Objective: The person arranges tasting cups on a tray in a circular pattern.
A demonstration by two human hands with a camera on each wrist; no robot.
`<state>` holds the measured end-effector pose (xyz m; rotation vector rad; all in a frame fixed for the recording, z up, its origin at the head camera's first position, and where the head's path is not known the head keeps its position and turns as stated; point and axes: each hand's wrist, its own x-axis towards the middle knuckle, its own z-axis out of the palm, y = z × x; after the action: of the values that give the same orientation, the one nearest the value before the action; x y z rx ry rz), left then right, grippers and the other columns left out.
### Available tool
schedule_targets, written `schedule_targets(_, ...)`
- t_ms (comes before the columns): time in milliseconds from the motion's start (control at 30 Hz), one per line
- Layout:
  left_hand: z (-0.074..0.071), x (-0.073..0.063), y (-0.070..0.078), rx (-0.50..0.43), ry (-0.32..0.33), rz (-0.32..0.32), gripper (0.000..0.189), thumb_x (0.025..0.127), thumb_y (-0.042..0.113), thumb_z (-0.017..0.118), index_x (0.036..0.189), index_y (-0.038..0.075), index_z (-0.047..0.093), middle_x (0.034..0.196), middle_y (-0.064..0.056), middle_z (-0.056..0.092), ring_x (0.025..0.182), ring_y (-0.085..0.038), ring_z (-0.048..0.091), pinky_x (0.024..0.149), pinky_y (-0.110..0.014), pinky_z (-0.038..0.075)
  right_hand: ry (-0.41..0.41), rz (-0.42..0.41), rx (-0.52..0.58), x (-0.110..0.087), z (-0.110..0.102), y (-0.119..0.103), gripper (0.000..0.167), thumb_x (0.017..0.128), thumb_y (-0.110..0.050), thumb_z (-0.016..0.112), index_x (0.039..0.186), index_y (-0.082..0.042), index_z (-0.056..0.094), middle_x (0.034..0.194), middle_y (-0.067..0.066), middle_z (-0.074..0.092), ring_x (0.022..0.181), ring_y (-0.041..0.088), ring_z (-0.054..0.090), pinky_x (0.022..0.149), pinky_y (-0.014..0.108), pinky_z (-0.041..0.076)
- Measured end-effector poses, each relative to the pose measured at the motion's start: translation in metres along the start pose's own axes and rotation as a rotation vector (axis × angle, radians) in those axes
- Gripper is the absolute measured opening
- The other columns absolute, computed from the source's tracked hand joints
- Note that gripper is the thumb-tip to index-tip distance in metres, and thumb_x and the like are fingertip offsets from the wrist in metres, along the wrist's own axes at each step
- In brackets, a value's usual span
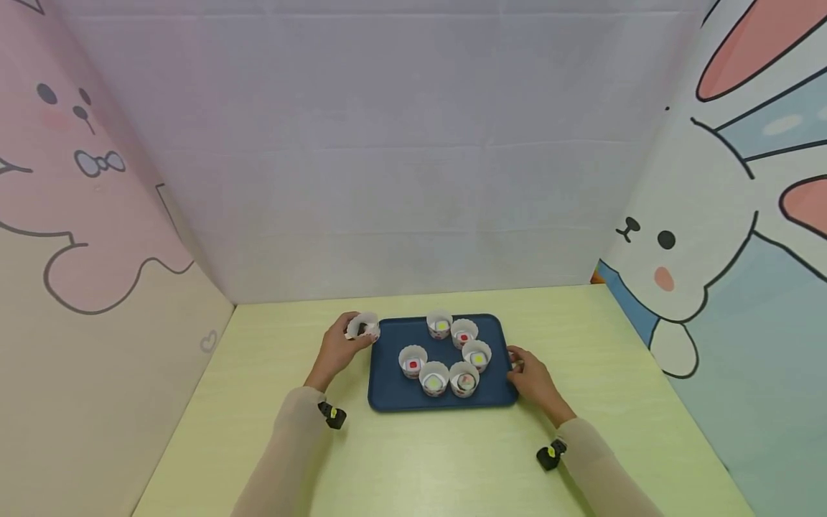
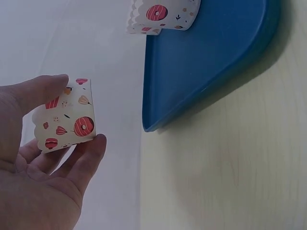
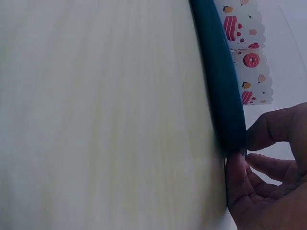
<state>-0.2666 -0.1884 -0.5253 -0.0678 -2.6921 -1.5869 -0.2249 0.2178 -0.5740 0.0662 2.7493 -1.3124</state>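
My left hand [image 1: 334, 350] holds a white paper baking cup [image 1: 363, 324] between thumb and fingers, raised just off the upper left corner of a blue tray [image 1: 388, 391]. Something dark lies inside this cup. Seen from the left wrist, the cup [image 2: 69, 115] is printed with red doughnuts and cupcakes and is tipped on its side in that view. At the tray's right edge, my right hand [image 1: 535, 377] pinches the rim; the right wrist view shows thumb and fingers meeting at the tray edge [image 3: 230, 110].
Several similar cups stand on the tray, among them one with a red piece [image 1: 413, 362], one with a yellow piece [image 1: 477, 357] and one with a pale, patterned piece [image 1: 464, 380]. The tray lies on a pale yellow table [image 1: 413, 459]. A white wall sheet [image 1: 413, 215] rises behind.
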Motion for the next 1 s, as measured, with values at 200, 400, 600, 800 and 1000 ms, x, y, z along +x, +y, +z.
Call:
schedule_targets(200,0.009,0.007,0.005,0.003,-0.042,0.006,0.060,0.084,0.026,0.077,0.136,0.013,0.051,0.134,-0.015,0.057,0.119,-0.032,0.059,0.095,-0.046,0.054,-0.005,0.001,0.003,0.001,0.000,0.003,0.060,0.082,-0.001,0.058,0.141,-0.001,0.047,0.120,0.018,0.059,0.089,0.020,0.056,0.069,0.028,0.044)
schedule_targets(400,0.020,0.014,0.006,0.019,-0.071,0.015,0.062,0.082,0.029,0.078,0.136,0.014,0.052,0.132,-0.013,0.059,0.116,-0.030,0.060,0.093,-0.047,0.053,0.005,0.002,0.002,0.001,0.000,0.003,0.060,0.081,0.000,0.058,0.141,-0.001,0.048,0.120,0.017,0.059,0.088,0.020,0.056,0.069,0.028,0.043)
schedule_targets(600,0.031,0.018,0.003,0.033,-0.091,0.032,0.061,0.083,0.029,0.078,0.135,0.013,0.052,0.129,-0.012,0.061,0.112,-0.028,0.060,0.091,-0.046,0.052,0.009,0.008,0.014,0.001,0.001,0.002,0.060,0.082,0.000,0.058,0.141,-0.001,0.048,0.120,0.017,0.059,0.088,0.020,0.055,0.070,0.028,0.043)
schedule_targets(800,0.044,0.027,-0.004,0.053,-0.092,0.044,0.058,0.081,0.028,0.079,0.132,0.013,0.055,0.125,-0.011,0.063,0.107,-0.026,0.060,0.090,-0.045,0.051,0.008,0.009,0.014,0.002,0.001,0.003,0.060,0.082,0.000,0.058,0.141,-0.001,0.048,0.119,0.017,0.059,0.089,0.020,0.055,0.071,0.029,0.043)
schedule_targets(1000,0.055,0.032,-0.005,0.070,-0.100,0.041,0.057,0.081,0.027,0.080,0.130,0.011,0.056,0.123,-0.011,0.064,0.107,-0.027,0.061,0.093,-0.047,0.051,0.009,0.007,0.002,0.003,0.002,0.004,0.060,0.082,0.000,0.058,0.141,-0.001,0.048,0.119,0.016,0.059,0.089,0.020,0.055,0.071,0.029,0.043)
